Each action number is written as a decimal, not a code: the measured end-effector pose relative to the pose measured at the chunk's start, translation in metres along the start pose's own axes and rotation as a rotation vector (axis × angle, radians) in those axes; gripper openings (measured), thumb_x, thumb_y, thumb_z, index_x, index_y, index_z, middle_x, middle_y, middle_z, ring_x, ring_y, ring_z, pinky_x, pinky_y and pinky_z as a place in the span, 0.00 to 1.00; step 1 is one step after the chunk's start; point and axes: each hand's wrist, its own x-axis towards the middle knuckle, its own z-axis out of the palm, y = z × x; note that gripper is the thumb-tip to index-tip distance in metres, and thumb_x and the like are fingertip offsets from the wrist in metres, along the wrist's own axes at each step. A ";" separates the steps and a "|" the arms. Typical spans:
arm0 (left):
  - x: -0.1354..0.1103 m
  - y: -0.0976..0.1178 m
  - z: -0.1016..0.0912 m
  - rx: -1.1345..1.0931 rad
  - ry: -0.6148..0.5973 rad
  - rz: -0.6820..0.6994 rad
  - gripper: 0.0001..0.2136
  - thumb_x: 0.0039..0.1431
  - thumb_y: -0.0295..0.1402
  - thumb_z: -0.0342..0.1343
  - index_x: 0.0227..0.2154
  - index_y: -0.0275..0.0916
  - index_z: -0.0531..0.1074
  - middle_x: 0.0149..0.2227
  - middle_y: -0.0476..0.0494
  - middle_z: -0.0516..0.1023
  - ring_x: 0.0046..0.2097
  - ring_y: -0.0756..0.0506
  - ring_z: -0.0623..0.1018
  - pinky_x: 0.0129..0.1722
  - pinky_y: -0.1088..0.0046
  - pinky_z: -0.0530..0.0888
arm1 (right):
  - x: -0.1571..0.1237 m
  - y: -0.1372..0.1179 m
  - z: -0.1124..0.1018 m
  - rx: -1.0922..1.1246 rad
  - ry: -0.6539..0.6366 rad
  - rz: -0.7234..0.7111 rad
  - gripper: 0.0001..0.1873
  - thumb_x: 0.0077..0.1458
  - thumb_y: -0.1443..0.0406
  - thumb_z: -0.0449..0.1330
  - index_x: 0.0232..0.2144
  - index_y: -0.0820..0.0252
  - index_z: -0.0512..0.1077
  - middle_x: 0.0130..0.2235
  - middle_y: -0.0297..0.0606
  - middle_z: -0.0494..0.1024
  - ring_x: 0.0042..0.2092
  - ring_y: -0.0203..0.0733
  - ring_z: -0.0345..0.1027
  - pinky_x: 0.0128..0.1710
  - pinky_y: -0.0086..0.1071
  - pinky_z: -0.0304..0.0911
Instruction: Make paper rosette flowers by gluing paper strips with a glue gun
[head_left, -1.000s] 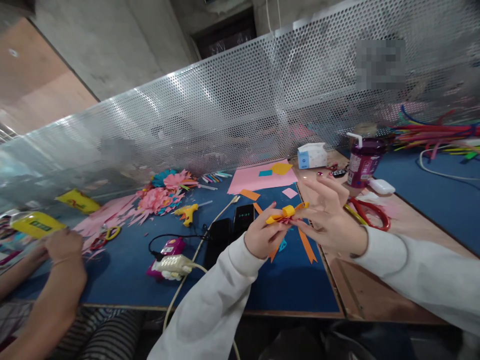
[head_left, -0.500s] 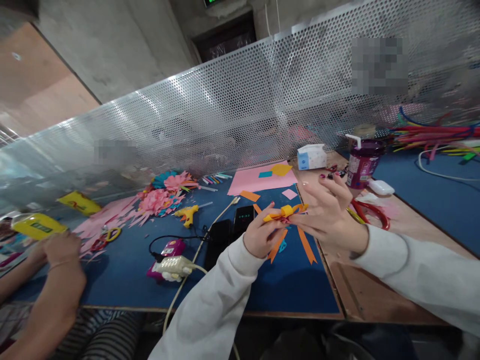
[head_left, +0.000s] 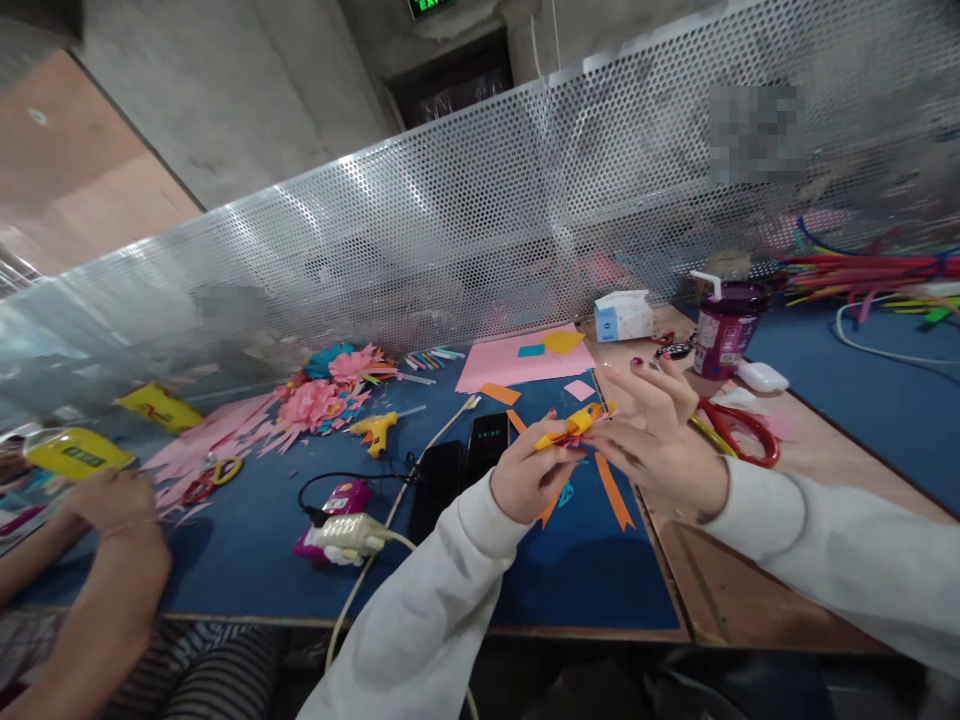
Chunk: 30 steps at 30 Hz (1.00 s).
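Observation:
Between my hands, above the blue tabletop, is a looped yellow-orange paper bow (head_left: 577,424). My left hand (head_left: 529,470) pinches its left end between thumb and fingers. At the bow's right end, my right hand (head_left: 652,440) closes its thumb and lower fingers on the paper, with the upper fingers raised and spread. The exact contact of the fingertips is partly hidden. Beneath them, orange paper strips (head_left: 613,492) with notched ends lie on the table, near a small blue paper piece (head_left: 565,494).
Pink paper (head_left: 487,362), a yellow glue gun (head_left: 377,432), phones (head_left: 487,437) and a power strip (head_left: 345,530) lie around. To the right are red-handled scissors (head_left: 757,440) and a purple cup (head_left: 724,335). A co-worker's hands (head_left: 116,500) hold a yellow bottle (head_left: 71,452).
The bow has tilted, its right side rising and its loops bunching closer together. My right hand has shifted slightly left, and its raised fingers have changed their bend.

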 end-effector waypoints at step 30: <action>0.001 0.006 0.002 -0.102 -0.001 -0.140 0.06 0.51 0.23 0.58 0.31 0.39 0.74 0.40 0.41 0.76 0.46 0.46 0.77 0.48 0.66 0.76 | 0.001 -0.003 0.001 -0.015 0.017 0.055 0.04 0.55 0.67 0.57 0.28 0.56 0.68 0.58 0.38 0.60 0.58 0.48 0.50 0.60 0.51 0.47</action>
